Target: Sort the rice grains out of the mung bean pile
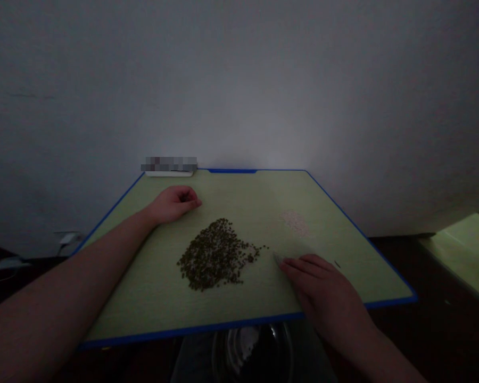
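A heap of small dark green bean-like grains [211, 258], with paler grains among them, is spread over the middle of the table. Behind it on the left, my left hand [178, 203] rests on the tabletop, fingers curled in and nothing visible in them. My right hand [323, 279] is to the right of the heap, low over the table. Its fingers are pinched on a thin, flat, pale piece [277, 258] whose tip points toward the heap; its kind is unclear. Farther back on the right lies a small patch of pale grains [294, 222].
The light table [247, 194] has a blue edge and stands against a grey wall. A white tray-like object [170, 173] sits at the far left corner. A small dark stick [337, 264] lies at right. Below the front edge is a shiny metal bowl [239, 343].
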`<state>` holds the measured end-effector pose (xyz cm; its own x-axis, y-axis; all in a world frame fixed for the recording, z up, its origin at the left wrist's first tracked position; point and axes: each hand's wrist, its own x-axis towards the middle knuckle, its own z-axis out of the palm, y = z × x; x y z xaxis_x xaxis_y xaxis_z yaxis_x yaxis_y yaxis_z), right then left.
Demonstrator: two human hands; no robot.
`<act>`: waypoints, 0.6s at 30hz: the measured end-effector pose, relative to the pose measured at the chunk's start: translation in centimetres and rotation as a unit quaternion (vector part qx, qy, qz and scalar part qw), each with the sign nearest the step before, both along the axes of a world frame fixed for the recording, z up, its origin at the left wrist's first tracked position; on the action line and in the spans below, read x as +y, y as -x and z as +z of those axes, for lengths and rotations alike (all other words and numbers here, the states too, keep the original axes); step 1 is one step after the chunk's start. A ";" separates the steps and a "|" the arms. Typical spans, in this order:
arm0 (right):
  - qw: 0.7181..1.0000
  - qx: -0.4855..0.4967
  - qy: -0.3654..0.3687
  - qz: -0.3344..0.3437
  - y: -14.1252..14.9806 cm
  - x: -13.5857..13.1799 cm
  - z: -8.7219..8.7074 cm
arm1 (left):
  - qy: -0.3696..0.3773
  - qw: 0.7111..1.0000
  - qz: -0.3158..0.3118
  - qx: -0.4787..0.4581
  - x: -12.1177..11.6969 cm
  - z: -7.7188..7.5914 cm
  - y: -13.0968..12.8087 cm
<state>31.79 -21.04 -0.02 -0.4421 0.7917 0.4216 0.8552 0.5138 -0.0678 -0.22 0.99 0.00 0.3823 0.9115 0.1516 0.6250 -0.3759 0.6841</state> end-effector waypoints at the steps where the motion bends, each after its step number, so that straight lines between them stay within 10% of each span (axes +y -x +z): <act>1: 1.000 0.018 0.009 0.005 -0.5 0.2 0.3 | 0.001 1.000 -0.001 0.000 0.0 0.0 0.0; 9: 0.998 0.039 0.043 0.017 -1.9 1.4 1.3 | 0.003 1.000 0.005 0.005 -0.4 0.5 -0.3; 18: 0.999 -0.015 -0.025 0.042 2.6 -0.5 -0.1 | 0.002 1.000 0.009 0.012 -0.1 0.1 0.0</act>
